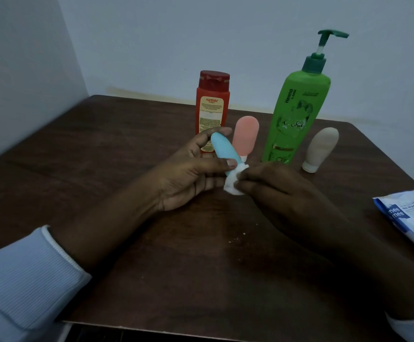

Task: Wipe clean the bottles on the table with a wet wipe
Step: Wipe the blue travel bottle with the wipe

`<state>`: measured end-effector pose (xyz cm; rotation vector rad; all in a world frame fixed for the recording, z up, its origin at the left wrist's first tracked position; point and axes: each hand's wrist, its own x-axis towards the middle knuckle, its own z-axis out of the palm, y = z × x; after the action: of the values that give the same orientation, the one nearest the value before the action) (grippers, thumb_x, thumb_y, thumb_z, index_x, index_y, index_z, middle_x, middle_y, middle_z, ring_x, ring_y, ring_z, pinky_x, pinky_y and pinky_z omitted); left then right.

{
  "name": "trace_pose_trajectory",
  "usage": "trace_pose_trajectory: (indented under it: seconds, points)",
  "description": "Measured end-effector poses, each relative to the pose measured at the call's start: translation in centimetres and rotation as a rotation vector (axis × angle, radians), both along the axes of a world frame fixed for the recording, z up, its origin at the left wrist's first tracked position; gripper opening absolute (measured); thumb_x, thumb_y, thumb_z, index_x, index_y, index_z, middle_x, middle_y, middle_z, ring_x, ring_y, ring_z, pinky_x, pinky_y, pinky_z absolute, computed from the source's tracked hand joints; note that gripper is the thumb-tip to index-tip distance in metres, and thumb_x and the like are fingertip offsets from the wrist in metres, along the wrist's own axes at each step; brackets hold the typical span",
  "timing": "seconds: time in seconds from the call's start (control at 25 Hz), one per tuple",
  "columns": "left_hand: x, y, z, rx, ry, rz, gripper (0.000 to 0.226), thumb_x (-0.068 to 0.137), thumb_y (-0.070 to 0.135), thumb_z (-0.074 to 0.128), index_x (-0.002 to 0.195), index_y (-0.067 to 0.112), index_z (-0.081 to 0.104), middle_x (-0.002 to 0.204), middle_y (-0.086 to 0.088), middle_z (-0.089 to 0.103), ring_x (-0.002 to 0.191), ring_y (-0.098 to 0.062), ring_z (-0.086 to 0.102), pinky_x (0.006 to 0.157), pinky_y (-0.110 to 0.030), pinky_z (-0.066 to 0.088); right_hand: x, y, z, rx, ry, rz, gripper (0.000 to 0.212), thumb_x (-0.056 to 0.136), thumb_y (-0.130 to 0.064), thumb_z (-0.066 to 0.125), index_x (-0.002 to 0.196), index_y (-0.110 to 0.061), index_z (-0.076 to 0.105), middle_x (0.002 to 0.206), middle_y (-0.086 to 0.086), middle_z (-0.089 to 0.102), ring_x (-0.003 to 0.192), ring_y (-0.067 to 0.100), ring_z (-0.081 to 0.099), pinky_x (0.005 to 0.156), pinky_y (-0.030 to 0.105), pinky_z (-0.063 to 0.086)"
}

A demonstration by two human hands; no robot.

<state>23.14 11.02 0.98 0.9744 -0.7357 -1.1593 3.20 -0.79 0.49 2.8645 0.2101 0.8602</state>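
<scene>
Dark wooden table point(102, 169) is standing in a corner of pale walls point(151, 33); left hand point(191, 174) is gripping blue bottle point(224, 149), right hand point(280, 188) is pinching wet wipe point(233, 181).

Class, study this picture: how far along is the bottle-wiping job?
Done: a wet wipe is out and in use. In hand: the left hand holds the blue bottle while the right hand pinches the wipe against its lower end. Left: the red bottle, pink bottle, green pump bottle and beige bottle stand on the table; whether any is already wiped cannot be told.
</scene>
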Motion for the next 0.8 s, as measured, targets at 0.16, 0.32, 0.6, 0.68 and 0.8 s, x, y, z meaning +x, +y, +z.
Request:
trace_pose_trajectory:
  seconds: [0.16, 0.32, 0.6, 0.68, 0.8]
  points:
    - [0.3, 0.4, 0.2, -0.036, 0.054, -0.035, 0.072, 0.079, -0.01, 0.065, 0.143, 0.024, 0.057, 0.112, -0.011, 0.078, 0.114, -0.032, 0.072, 0.092, -0.044, 0.062, 0.2, 0.0, 0.1, 0.273, -0.151, -0.038, 0.028, 0.092, -0.015, 0.069, 0.118, -0.004, 0.07, 0.121, 0.008, 0.065, 0.114, 0.014, 0.06, 0.101, 0.02, 0.044]
    - [0.3, 0.3, 0.0, -0.064, 0.091, -0.031, 0.071, 0.08, -0.011, 0.063, 0.141, 0.025, 0.057, 0.123, -0.012, 0.071, 0.118, -0.031, 0.071, 0.094, -0.044, 0.061, 0.2, 0.2, 0.7, 0.532, -0.196, -0.162, 0.027, 0.087, -0.028, 0.075, 0.111, -0.017, 0.071, 0.107, -0.017, 0.066, 0.097, -0.009, 0.059, 0.084, 0.004, 0.042]
    - [0.1, 0.1, 0.2, -0.036, 0.165, 0.008, 0.068, 0.081, -0.012, 0.062, 0.138, 0.026, 0.057, 0.139, -0.016, 0.06, 0.122, -0.033, 0.068, 0.093, -0.045, 0.062, -0.1, -0.3, 1.1, 0.93, -0.253, -0.198, 0.01, 0.088, -0.024, 0.074, 0.096, -0.03, 0.072, 0.086, -0.014, 0.073, 0.078, 0.004, 0.067, 0.066, 0.03, 0.056]
    - [0.2, 0.1, 0.2, -0.021, 0.189, 0.022, 0.069, 0.08, -0.013, 0.062, 0.138, 0.025, 0.057, 0.137, -0.015, 0.059, 0.118, -0.032, 0.07, 0.091, -0.044, 0.063, -0.4, -0.2, 0.9, 0.558, -0.3, -0.183, 0.018, 0.093, -0.013, 0.069, 0.111, -0.016, 0.07, 0.107, -0.005, 0.069, 0.097, 0.009, 0.064, 0.083, 0.026, 0.054]
    - [-0.1, 0.2, 0.1, -0.049, 0.213, -0.014, 0.069, 0.08, -0.014, 0.06, 0.138, 0.023, 0.057, 0.138, -0.016, 0.057, 0.116, -0.031, 0.071, 0.092, -0.044, 0.062, -0.1, 0.0, 0.6, 0.337, -0.197, -0.065, 0.028, 0.092, -0.003, 0.065, 0.12, -0.004, 0.068, 0.121, 0.005, 0.064, 0.113, 0.01, 0.059, 0.098, 0.02, 0.047]
